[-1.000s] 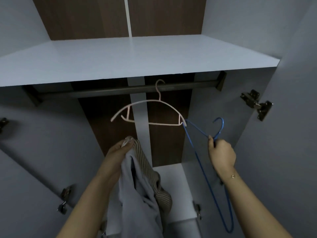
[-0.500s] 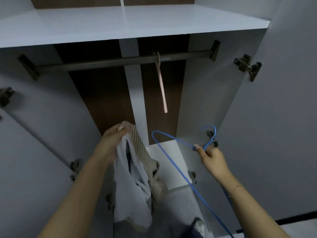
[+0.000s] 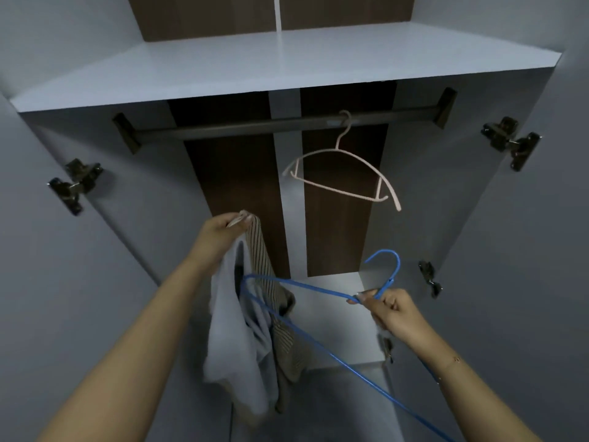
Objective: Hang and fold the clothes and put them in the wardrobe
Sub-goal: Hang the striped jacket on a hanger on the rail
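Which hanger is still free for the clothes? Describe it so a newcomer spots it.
Start at the dark rail under the wardrobe's white shelf. The pale pink hanger hooked there is out of hand. The free one is the blue hanger below it, gripped near its hook by the right hand: thin, bright blue, off the rail.

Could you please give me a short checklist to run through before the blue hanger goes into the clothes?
1. Right hand grips the blue hanger at its neck: ok.
2. Left hand holds the clothes up by the top: ok.
3. One garment singled out: not ok, a grey piece and a striped piece hang bunched together.
4. Neck opening found for the hanger: cannot tell, the folds hide it.
5. Space on the rail: ok, only the pink hanger hangs there.
6. Blue hanger clear of the pink one: ok, they are apart.
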Motion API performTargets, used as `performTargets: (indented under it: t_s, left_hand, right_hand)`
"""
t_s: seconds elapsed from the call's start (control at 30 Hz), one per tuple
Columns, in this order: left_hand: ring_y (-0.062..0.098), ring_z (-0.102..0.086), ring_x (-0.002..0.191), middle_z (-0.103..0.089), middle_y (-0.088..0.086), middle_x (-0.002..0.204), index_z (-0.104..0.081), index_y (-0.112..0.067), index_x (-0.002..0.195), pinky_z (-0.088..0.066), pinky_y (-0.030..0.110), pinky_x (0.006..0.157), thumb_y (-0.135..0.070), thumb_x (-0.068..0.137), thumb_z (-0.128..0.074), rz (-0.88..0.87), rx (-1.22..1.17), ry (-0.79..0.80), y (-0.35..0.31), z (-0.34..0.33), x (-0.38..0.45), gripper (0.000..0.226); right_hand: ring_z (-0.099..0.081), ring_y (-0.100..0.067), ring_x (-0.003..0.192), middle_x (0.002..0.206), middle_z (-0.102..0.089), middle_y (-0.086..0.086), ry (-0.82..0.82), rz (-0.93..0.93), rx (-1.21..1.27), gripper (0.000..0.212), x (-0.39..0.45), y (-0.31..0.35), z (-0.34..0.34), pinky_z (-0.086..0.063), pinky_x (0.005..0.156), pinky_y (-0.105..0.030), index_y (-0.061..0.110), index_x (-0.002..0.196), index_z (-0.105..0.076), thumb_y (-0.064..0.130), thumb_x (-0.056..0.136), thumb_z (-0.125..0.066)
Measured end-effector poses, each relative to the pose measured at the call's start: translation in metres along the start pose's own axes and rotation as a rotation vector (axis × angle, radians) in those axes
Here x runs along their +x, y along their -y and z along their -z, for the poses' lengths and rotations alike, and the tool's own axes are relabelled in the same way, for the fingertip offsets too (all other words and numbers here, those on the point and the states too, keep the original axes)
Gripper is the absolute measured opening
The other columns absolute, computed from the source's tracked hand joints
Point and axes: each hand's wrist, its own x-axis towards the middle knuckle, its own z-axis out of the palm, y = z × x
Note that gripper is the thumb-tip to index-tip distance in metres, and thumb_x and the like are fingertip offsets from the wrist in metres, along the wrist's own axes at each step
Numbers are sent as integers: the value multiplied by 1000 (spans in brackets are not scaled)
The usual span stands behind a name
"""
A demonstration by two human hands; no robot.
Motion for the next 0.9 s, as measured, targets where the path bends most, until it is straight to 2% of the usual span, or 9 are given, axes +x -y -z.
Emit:
performTargets:
  t_s: [0.07, 0.13, 0.23, 0.33, 0.4, 0.53, 0.7, 0.83, 0.9]
  left_hand:
    - [14, -53, 69, -63, 9, 80, -71, -4, 99, -42, 18, 61, -22, 97, -58, -52, 41, 38, -9, -8, -5, 23]
    - [-5, -52, 57, -62, -14, 64, -69, -15, 87, -40, 7, 55, -19, 97, -57, -116, 64, 74, -22, -17, -12, 16]
    - [-4, -44, 49, -49, -15, 52, -59, -12, 72, -35, 7, 51, -16, 98, -54, -208, 130, 100, -34, -27, -25, 27]
    - [4, -51, 61, -57, 8, 66, -64, 1, 80, -39, 14, 59, -14, 99, -53, -280, 192, 107, -34, -32, -39, 26]
    - [-5, -59, 72, -68, -7, 78, -72, -8, 95, -42, 8, 68, -10, 97, -55, -314, 222, 90, -33, -41, -52, 17]
    - [-8, -55, 64, -60, -25, 66, -65, -33, 81, -39, 6, 63, -9, 95, -58, -362, 305, 156, -25, -82, -86, 29]
    - [-7, -62, 78, -67, -25, 84, -73, -25, 97, -47, 9, 72, -12, 94, -60, -263, 306, -46, -6, -71, -93, 18]
    - [12, -65, 82, -72, 0, 92, -73, -11, 103, -41, 5, 68, -10, 93, -61, -213, 489, -143, 0, -54, -81, 16]
    - [18, -60, 101, -64, 6, 112, -64, -14, 123, -43, 14, 85, -24, 94, -61, -334, 660, -156, -5, -55, -73, 31]
  right_hand:
    - [-26, -10, 43, 47, -29, 2, -7, 44, -33, 25, 8, 1, -11, -22, 46, -25, 19, 87, -79, 18, 98, -56]
    - [-25, -5, 41, 43, -28, 9, -64, 130, -159, 22, 15, 2, -25, -21, 47, -25, 19, 89, -77, 20, 98, -58]
    - [-31, -8, 35, 37, -27, 10, -210, 315, -464, 33, 22, 7, -42, -21, 44, -19, 21, 62, -64, 23, 95, -62]
    - [-39, -2, 36, 38, -20, 17, -301, 384, -512, 54, 28, 14, -47, -14, 39, -10, 38, 54, -33, 17, 90, -67]
    - [-45, 0, 40, 37, -21, 16, -334, 387, -443, 62, 35, 14, -47, -20, 36, -12, 40, 54, -27, 11, 89, -69]
    - [-47, -2, 42, 39, -31, 15, -317, 356, -307, 58, 50, 16, -54, -26, 40, -13, 35, 51, -33, 9, 92, -63]
    - [-38, -4, 39, 40, -29, 15, -374, 410, -155, 58, 53, 18, -47, -24, 43, -18, 34, 51, -30, 10, 94, -62]
    - [-39, -5, 41, 47, -39, 16, -258, 638, -236, 40, 53, 35, -31, -30, 43, -17, 21, 55, -47, 10, 92, -59]
    - [-45, -12, 41, 48, -50, 1, -226, 690, -254, 37, 58, 41, -24, -38, 40, -27, 3, 57, -57, 12, 92, -57]
